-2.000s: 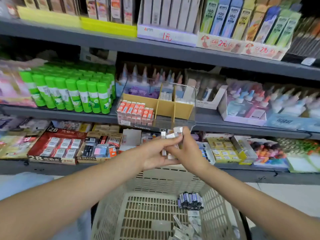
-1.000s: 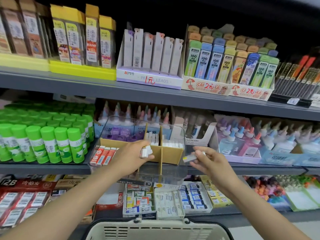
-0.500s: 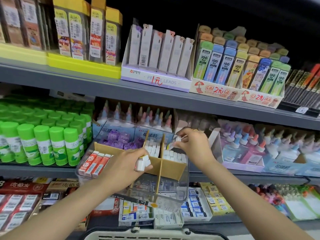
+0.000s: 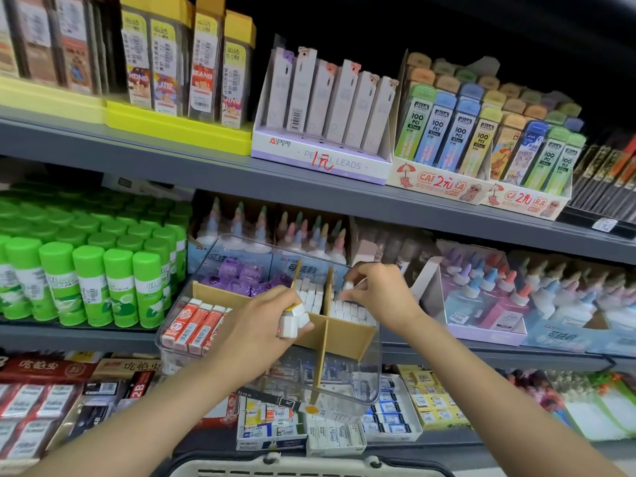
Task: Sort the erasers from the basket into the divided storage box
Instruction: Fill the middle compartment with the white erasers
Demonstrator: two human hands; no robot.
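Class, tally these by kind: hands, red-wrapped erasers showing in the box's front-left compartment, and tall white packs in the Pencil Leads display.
Hands: 2 (left hand, right hand), both holding white erasers
Red-wrapped erasers: 3
White packs: 6
Total: 11

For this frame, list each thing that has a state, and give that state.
Clear plastic storage box with cardboard dividers: lidless, on the middle shelf, partly filled.
Left hand: grips a small bunch of white erasers.
Right hand: pinches one small white eraser over the right rear compartment.
Red-sleeved erasers: standing in the front left compartment.
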